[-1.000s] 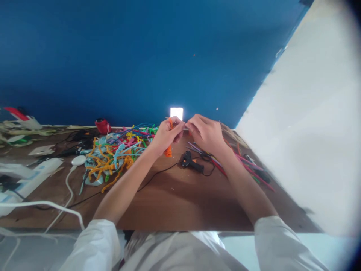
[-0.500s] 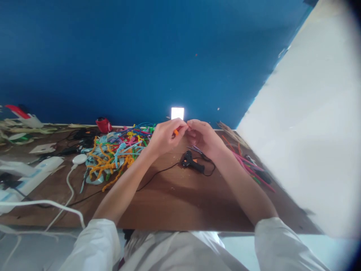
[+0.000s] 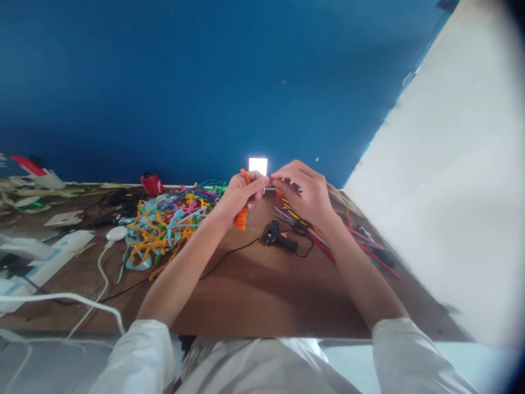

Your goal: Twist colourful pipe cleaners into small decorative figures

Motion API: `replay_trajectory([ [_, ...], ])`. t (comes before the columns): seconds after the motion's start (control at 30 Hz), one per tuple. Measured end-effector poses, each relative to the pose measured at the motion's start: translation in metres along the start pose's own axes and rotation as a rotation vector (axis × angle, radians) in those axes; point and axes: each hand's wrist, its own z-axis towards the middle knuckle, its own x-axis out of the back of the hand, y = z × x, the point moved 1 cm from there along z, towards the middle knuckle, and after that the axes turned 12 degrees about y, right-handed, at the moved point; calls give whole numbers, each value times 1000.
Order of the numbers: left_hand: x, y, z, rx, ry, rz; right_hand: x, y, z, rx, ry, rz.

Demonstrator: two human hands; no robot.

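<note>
My left hand (image 3: 246, 192) is closed around an orange, fuzzy pipe-cleaner piece (image 3: 240, 220); one end sticks out above the fingers and a thicker, coiled-looking part hangs below the palm. My right hand (image 3: 305, 191) pinches a small red piece (image 3: 271, 180) where the fingertips of both hands meet. Its exact kind is too small to tell. Below the hands a black hot glue gun (image 3: 279, 236) lies on the table. Several loose coloured pipe cleaners (image 3: 303, 223) lie under my right hand.
Left of my hands spreads a tangled heap of coloured pipe cleaners (image 3: 164, 235). A red cup-like object (image 3: 151, 185), a white power strip (image 3: 53, 262) and a round white charger (image 3: 117, 233) stand farther left. A bright phone-like screen (image 3: 258, 165) leans at the blue wall.
My left hand has turned, so the orange piece shows above and below it. My right hand has rotated knuckles-up and shifted slightly right, uncovering pipe cleaners beneath. The fingertips still meet.
</note>
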Motion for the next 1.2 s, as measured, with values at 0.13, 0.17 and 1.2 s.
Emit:
replay_trajectory([
  [0.13,-2,2,-4,-126,32,152,-1,2,0,-47,-48,-2],
  [0.17,-2,3,-6,-201,61,239,-2,2,0,-90,-66,5],
  [1.2,-1,0,-1,-23,94,62,7,3,2,12,-116,-50],
])
